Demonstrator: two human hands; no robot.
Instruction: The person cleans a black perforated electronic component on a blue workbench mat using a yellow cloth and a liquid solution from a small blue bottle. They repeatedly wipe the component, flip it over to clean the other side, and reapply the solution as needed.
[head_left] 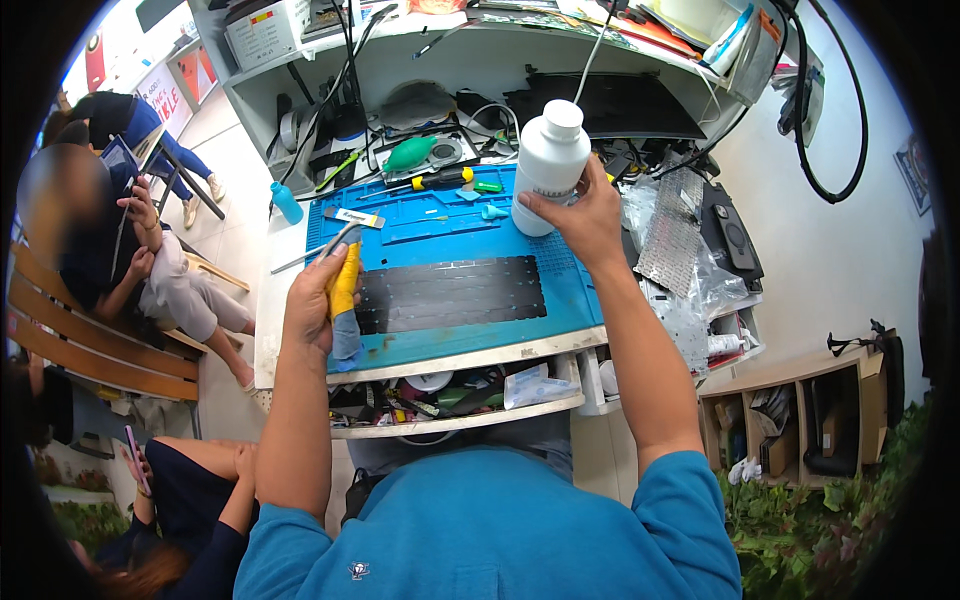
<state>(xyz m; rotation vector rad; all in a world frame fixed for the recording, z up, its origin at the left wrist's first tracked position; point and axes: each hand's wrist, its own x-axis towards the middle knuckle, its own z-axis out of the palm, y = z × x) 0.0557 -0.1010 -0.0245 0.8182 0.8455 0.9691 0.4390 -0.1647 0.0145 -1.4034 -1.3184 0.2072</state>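
Observation:
In my right hand [585,215] is a white plastic bottle [552,155] with a white cap, held nearly upright over the right side of a blue work mat [450,345]. My fingers wrap round its lower half. My left hand [315,295] is closed on a bundle [345,285] that looks like yellow and grey-blue cloth or wrapping; a grey curved piece sticks out at its top, and its exact kind cannot be made out. Between my hands a thin black rectangular panel [450,292], marked in rows, lies flat on the mat.
Behind the panel lie a yellow-black screwdriver [440,180] and a green air blower bulb [410,152]. A small blue bottle [286,203] stands at the mat's left. Plastic bags [700,290] and parts crowd the right. Below, a cluttered drawer [460,395] hangs open. People sit at the left.

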